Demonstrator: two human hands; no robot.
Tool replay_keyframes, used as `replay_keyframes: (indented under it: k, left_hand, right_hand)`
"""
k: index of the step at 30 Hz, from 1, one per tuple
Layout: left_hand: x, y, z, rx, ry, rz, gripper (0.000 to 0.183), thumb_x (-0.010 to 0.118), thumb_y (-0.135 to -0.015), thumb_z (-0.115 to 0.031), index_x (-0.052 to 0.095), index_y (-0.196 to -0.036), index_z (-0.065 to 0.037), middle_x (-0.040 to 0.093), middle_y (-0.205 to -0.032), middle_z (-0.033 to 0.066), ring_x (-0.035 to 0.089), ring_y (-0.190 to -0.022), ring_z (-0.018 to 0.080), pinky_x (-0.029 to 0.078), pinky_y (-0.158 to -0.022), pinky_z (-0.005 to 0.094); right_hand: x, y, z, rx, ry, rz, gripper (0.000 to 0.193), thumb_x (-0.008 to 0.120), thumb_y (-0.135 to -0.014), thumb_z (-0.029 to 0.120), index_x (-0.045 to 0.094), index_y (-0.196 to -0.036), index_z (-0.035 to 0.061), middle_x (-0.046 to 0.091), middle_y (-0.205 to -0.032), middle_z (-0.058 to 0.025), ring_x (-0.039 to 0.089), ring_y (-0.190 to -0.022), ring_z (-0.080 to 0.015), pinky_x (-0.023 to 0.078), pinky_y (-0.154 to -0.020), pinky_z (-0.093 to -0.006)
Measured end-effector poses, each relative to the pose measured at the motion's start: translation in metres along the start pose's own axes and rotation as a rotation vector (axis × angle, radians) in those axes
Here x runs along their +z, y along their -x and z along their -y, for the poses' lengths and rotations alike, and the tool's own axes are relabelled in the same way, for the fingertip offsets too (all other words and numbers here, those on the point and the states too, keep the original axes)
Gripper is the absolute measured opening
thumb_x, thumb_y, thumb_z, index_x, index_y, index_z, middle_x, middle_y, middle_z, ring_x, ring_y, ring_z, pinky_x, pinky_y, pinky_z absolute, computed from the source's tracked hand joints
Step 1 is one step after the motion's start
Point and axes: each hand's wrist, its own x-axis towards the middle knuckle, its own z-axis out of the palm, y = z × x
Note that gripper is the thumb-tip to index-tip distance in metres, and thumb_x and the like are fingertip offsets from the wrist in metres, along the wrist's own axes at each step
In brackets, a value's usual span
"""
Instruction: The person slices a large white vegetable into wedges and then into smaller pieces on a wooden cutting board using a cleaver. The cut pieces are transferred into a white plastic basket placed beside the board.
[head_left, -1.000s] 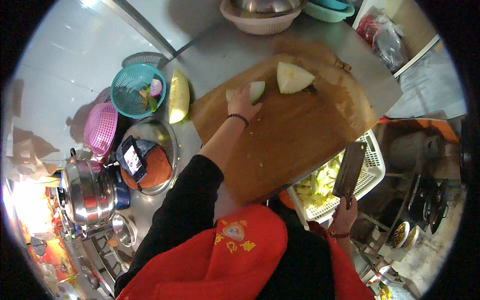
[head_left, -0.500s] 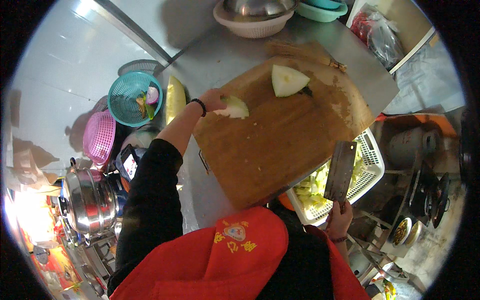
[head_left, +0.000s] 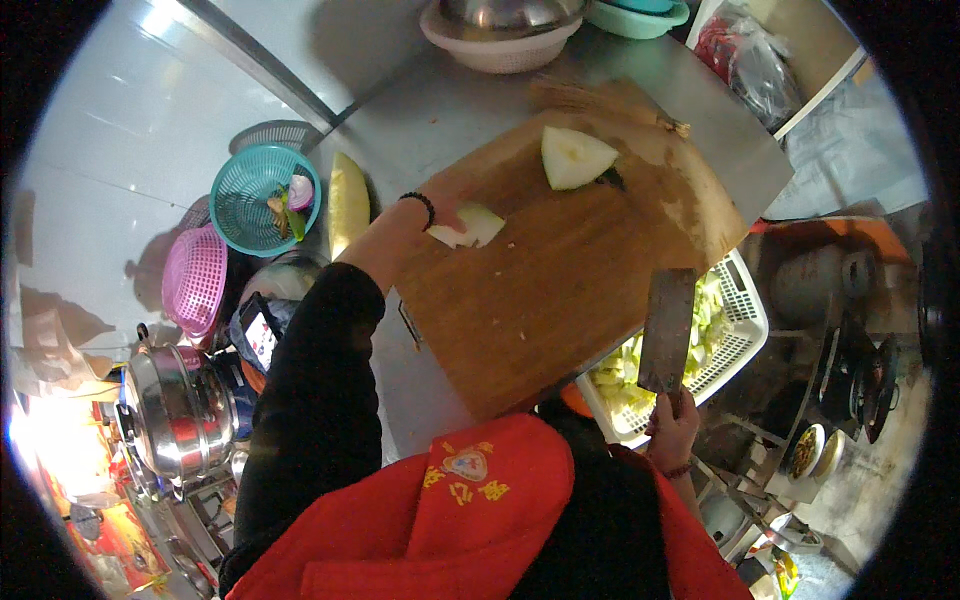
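Note:
My left hand (head_left: 443,208) is at the left side of the cutting board (head_left: 540,270), its fingers closed on the edge of a pale gourd piece (head_left: 482,226) lying there. The fingertips are partly hidden. In my right hand (head_left: 673,428) is a cleaver (head_left: 667,325), gripped by its handle. Its broad blade points away from me, above the white basket (head_left: 738,370) of cut pale green pieces (head_left: 710,318). A larger gourd wedge (head_left: 576,158) sits at the far part of the board.
A long yellowish wedge (head_left: 348,205) lies left of the board. Beyond it are a teal basket (head_left: 232,200) with vegetable bits and a pink basket (head_left: 190,280). A straw brush (head_left: 600,100) lies along the board's far edge. A metal bowl sits in a pale colander (head_left: 500,55) at the back.
My left hand has shifted slightly right, farther over the gourd piece, which has turned a little. The cleaver has moved slightly left and toward the board.

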Motion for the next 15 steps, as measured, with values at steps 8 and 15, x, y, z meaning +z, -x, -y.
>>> replay_keyframes:
  k: [8,15]
  left_hand:
    - [0.032,0.075,-0.065,-0.318,0.402,-0.394,0.068,0.085,-0.063,-0.029,0.053,-0.117,-0.004,0.064,-0.105,0.0170,0.062,-0.101,0.0336,0.051,-0.084,0.0422]
    - [0.084,0.081,-0.171,-0.161,0.929,-0.509,0.055,0.077,-0.074,-0.023,0.057,-0.122,-0.007,0.064,-0.113,0.0210,0.061,-0.106,0.0377,0.049,-0.091,0.0432]
  right_hand:
    - [0.000,0.006,0.001,0.069,0.102,0.084,0.032,0.062,-0.092,0.015,0.056,-0.119,-0.0030,0.057,-0.072,-0.0023,0.053,-0.055,-0.0091,0.044,-0.045,-0.0253]
    - [0.007,0.001,0.012,-0.036,0.163,0.131,0.034,0.063,-0.092,0.018,0.058,-0.119,-0.0021,0.057,-0.075,-0.0021,0.053,-0.060,-0.0086,0.046,-0.049,-0.0254]
